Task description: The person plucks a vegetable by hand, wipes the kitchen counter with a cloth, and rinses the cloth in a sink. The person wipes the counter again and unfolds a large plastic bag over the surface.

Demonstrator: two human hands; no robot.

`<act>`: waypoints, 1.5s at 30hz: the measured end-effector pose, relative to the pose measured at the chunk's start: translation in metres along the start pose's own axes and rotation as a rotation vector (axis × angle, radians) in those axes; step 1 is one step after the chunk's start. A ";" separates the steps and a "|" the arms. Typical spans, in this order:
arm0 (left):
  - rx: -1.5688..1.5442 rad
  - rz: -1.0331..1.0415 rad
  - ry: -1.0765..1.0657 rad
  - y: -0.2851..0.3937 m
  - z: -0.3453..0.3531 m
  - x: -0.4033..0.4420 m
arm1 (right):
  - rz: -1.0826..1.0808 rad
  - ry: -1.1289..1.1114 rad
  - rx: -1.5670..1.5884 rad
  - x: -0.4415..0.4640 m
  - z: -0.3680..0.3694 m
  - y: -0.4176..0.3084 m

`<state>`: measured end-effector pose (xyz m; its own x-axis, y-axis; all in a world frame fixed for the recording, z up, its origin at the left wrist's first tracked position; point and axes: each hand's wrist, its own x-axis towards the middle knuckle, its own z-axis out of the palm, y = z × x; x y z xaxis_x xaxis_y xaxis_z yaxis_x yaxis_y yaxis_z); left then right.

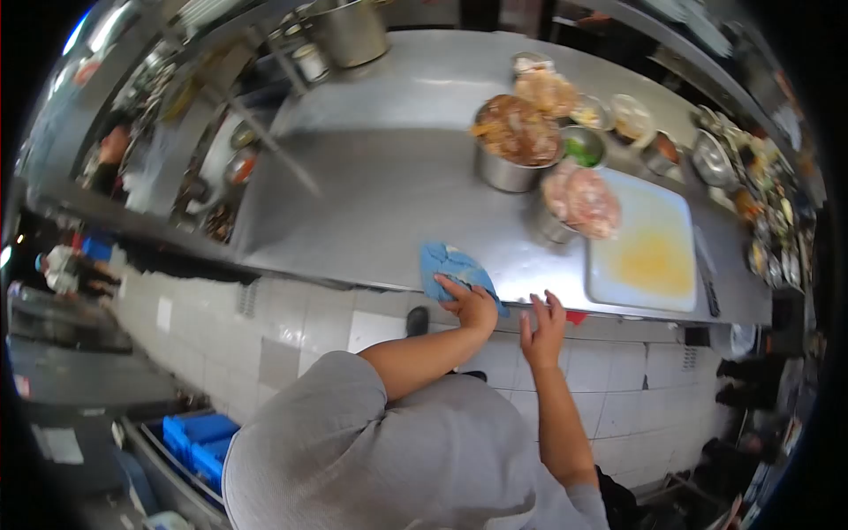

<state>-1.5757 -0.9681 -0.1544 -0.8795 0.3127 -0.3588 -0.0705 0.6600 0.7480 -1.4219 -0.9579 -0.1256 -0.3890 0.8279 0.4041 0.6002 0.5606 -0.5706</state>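
Note:
My left hand point(475, 307) presses on a crumpled blue cloth point(448, 261) at the front edge of the steel counter point(353, 203), its fingers gripping part of it. To the right, my right hand point(545, 329) is held in the air by the edge with fingers apart and nothing in it. Beyond it stands a metal container heaped with pale raw meat point(580, 201). Behind that, a larger steel pot point(511, 177) is piled with brown marinated meat point(521, 130). A white cutting board point(614, 281) with a yellowish stain lies on the right.
A knife point(707, 272) lies right of the board. Bowls with chopped greens point(580, 148) and other ingredients line the back. A tall steel pot point(349, 35) stands at the far left. Blue bins point(199, 433) are behind me on the left; other people appear at the left side.

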 end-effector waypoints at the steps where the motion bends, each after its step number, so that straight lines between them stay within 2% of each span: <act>1: 0.040 -0.051 -0.067 0.005 0.018 -0.020 | 0.010 0.028 -0.038 -0.012 -0.016 0.003; 3: 0.028 0.011 -0.122 0.000 0.058 -0.054 | 0.133 0.027 -0.058 -0.039 -0.042 0.005; 5: -0.017 0.111 -0.342 0.001 0.089 -0.087 | 0.210 0.053 -0.083 -0.068 -0.056 0.019; 7: 0.038 0.011 -0.578 0.032 0.090 -0.123 | 0.283 0.070 -0.095 -0.091 -0.065 0.024; 8: 0.034 0.019 -0.590 0.030 0.101 -0.131 | 0.318 0.068 -0.146 -0.101 -0.069 0.026; 10: 0.024 0.248 -0.806 0.015 0.125 -0.138 | 0.345 0.066 -0.208 -0.122 -0.079 0.029; 11: 0.015 0.248 -0.809 0.028 0.112 -0.133 | 0.382 0.038 -0.228 -0.139 -0.079 0.035; 13: -0.264 0.150 -1.300 0.067 0.058 -0.097 | 0.461 0.020 -0.220 -0.179 -0.073 0.047; 14: -0.500 0.008 -1.430 0.071 0.045 -0.073 | 0.502 0.028 -0.193 -0.202 -0.069 0.054; 15: -0.652 -0.043 -1.526 0.092 0.003 -0.047 | 0.587 -0.016 -0.202 -0.228 -0.064 0.059; 16: -0.651 -0.052 -1.537 0.110 -0.041 -0.015 | 0.674 -0.061 -0.210 -0.255 -0.059 0.063; 17: -0.746 0.040 -1.559 0.101 -0.059 0.032 | 0.811 -0.163 -0.227 -0.290 -0.054 0.065; 18: -0.771 0.051 -1.554 0.102 -0.098 0.075 | 0.952 -0.266 -0.244 -0.313 -0.047 0.067; 19: -0.759 -0.042 -1.530 0.113 -0.153 0.115 | 1.058 -0.370 -0.256 -0.335 -0.043 0.068; 21: -0.717 0.082 -1.286 0.091 -0.230 0.209 | 1.226 -0.661 -0.232 -0.380 -0.027 0.069; 22: -0.546 0.148 -1.117 0.079 -0.259 0.257 | 1.279 -0.779 -0.200 -0.393 -0.018 0.067; 24: 0.159 0.660 -0.454 0.053 -0.304 0.317 | 1.348 -0.942 -0.113 -0.408 -0.005 0.058; 25: 0.505 0.930 -0.083 0.030 -0.305 0.343 | 1.371 -0.991 -0.072 -0.409 0.002 0.053; 26: 0.502 0.944 -0.103 0.018 -0.291 0.347 | 1.386 -1.013 -0.031 -0.405 0.008 0.049; 28: 0.818 0.859 0.015 0.008 -0.254 0.350 | 1.383 -1.010 0.024 -0.388 0.023 0.047; 29: 0.814 0.898 -0.020 0.008 -0.236 0.359 | 1.351 -0.969 0.022 -0.372 0.029 0.051; 30: 0.778 0.887 0.067 0.016 -0.213 0.368 | 1.313 -0.922 0.008 -0.366 0.042 0.060; 31: 0.735 0.882 0.138 0.026 -0.186 0.374 | 1.220 -0.848 -0.240 -0.359 0.056 0.068; 32: 0.719 0.951 0.073 0.041 -0.163 0.377 | 1.291 -0.628 -0.217 -0.284 0.035 0.020; 33: 0.722 0.994 0.053 0.061 -0.145 0.380 | 1.251 -0.457 -0.209 -0.270 0.040 0.021; 35: 0.707 1.103 -0.020 0.100 -0.105 0.387 | 1.129 -0.276 -0.214 -0.227 0.037 0.007; 38: 0.705 1.207 -0.189 0.127 -0.060 0.375 | 1.182 -0.198 -0.146 -0.193 0.025 -0.026; 41: 0.585 1.457 -0.333 0.120 -0.040 0.312 | 1.149 -0.166 -0.155 -0.193 0.014 -0.036; 43: 0.462 1.612 -0.500 0.100 -0.037 0.245 | 1.333 -0.198 -0.161 -0.238 0.031 -0.037; 45: 0.430 1.678 -0.707 0.093 -0.040 0.173 | 1.422 -0.401 -0.203 -0.304 0.056 -0.033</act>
<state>-1.7528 -0.8803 -0.1246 0.4431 0.8492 0.2873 0.7569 -0.5261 0.3876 -1.3631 -1.2273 -0.2698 0.4494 0.6349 -0.6284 0.7041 -0.6847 -0.1881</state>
